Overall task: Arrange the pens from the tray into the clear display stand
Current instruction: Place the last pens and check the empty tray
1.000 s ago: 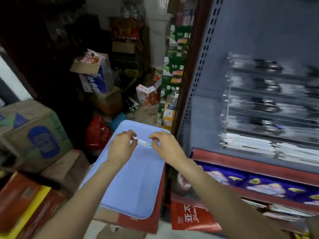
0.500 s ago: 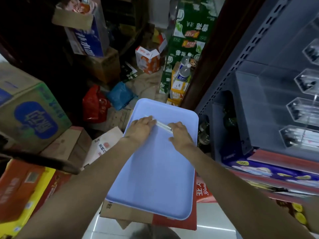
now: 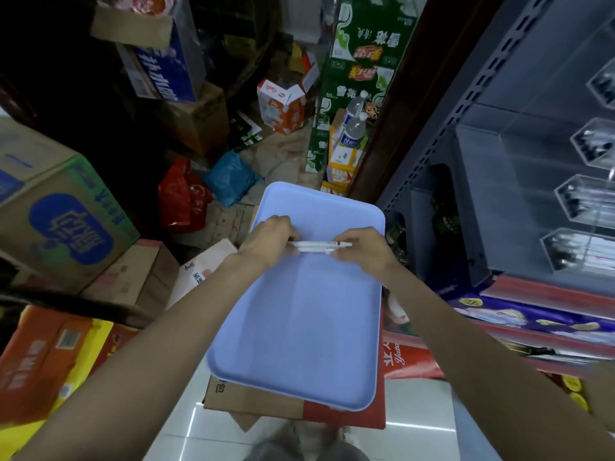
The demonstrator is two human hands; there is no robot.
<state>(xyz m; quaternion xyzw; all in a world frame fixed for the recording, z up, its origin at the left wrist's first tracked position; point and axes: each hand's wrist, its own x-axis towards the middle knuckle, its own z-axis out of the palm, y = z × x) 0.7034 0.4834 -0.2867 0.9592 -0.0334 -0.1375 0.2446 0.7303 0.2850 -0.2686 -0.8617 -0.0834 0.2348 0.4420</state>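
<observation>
Last pens coming off the tray, stand mostly stocked

Nearest me the blue tray (image 3: 299, 327) sits on a carton, bare across all of it that shows; over its far end the left hand (image 3: 269, 241) and right hand (image 3: 362, 251) each pinch an end of two white pens (image 3: 319, 246) held level; beyond, on the shelf to the right, the clear display stand (image 3: 579, 207) already holds pens in several tiers; I judge only these two remain.

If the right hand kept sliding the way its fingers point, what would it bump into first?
Probably the left hand. The right hand points leftward along the two white plastic pens that both hands hold over the light blue plastic tray.
</observation>
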